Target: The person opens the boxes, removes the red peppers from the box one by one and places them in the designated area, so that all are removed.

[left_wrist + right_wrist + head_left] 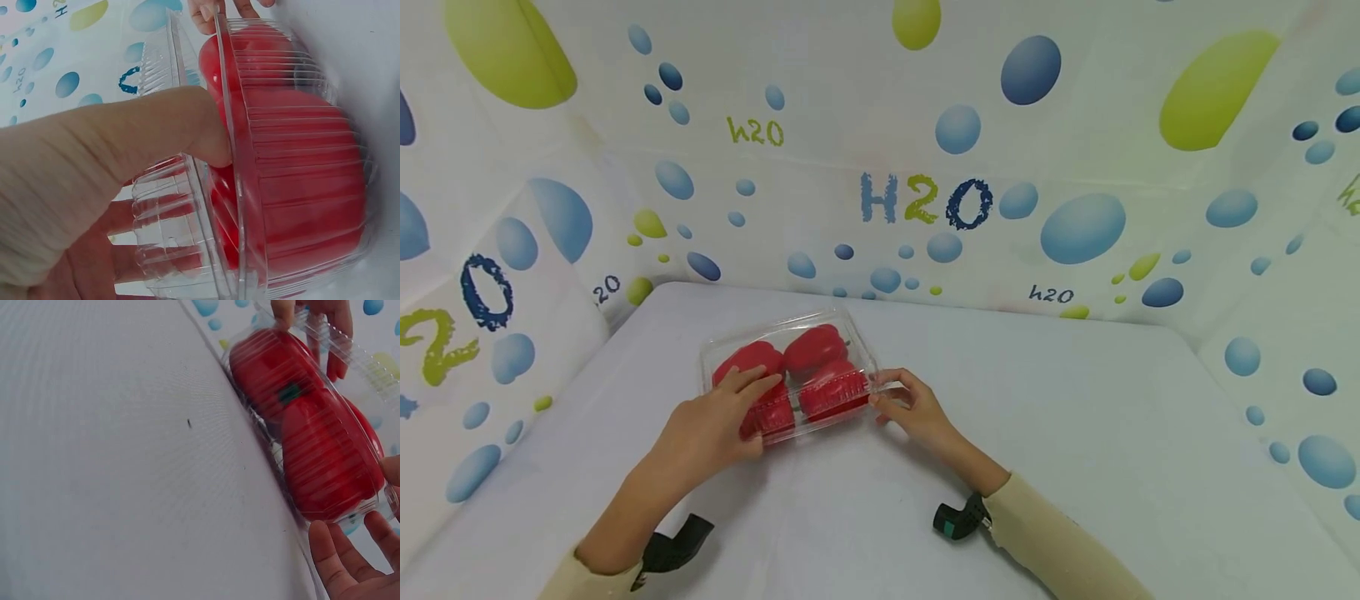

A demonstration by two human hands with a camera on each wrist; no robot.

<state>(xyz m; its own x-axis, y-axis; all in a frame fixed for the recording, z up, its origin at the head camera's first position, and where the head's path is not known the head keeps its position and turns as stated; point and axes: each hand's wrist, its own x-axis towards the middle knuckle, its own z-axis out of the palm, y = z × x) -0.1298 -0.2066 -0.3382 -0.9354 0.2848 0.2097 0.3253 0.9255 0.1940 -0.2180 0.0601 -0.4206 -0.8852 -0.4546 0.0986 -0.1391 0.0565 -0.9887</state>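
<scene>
left hand (711, 429) pressed flat on clear clamshell box (790, 375) of red peppers (815, 348); right hand (910, 407) pinched its edge.

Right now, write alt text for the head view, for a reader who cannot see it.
A clear plastic clamshell box of red bell peppers sits on a white table, held between two hands. The left hand rests its fingers on the lid, and the right hand pinches the box's right edge. Behind hangs a backdrop printed with blue and green bubbles and "H2O".
</scene>
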